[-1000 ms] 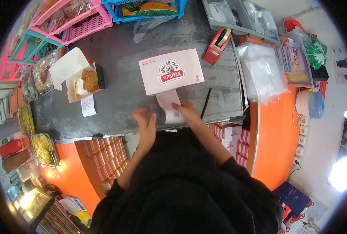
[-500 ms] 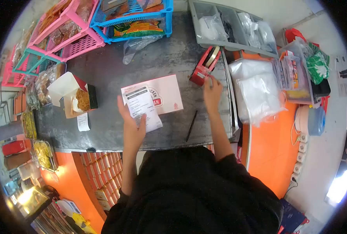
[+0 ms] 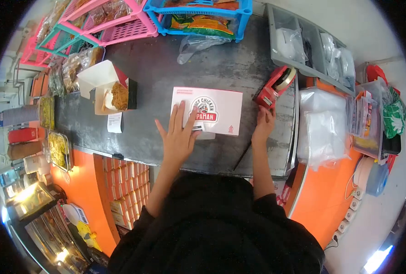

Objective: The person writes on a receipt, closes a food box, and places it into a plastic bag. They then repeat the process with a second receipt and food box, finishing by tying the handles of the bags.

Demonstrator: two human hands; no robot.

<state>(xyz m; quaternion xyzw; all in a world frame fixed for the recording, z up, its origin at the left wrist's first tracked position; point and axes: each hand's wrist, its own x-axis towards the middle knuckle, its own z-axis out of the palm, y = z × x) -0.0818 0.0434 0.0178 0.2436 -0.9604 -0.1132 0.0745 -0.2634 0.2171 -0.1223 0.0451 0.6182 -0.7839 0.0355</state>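
A white and pink cardboard box (image 3: 228, 105) with a chicken logo lies in front of me. My left hand (image 3: 179, 136) rests with fingers spread over its lower left part. Beside those fingertips a small part of a white printed slip (image 3: 198, 126) shows; the hand hides most of the area. At the near end of a red tape dispenser (image 3: 271, 86) with a roll of tape, my right hand (image 3: 264, 124) has its fingers drawn together. What they pinch is too small to make out. A black pen (image 3: 242, 156) lies just left of my right wrist.
Left on the dark counter (image 3: 152, 68) stands an open box (image 3: 103, 86) with fried chicken, beside a receipt (image 3: 114, 123). Pink and blue racks (image 3: 198, 10) line the back. A grey divided tray (image 3: 310, 32) and clear plastic bags (image 3: 321, 123) are at the right.
The receipt held up in my left hand is now mostly out of sight, and that hand lies spread over the box. My right hand stays at the dispenser. The whole view has shifted.
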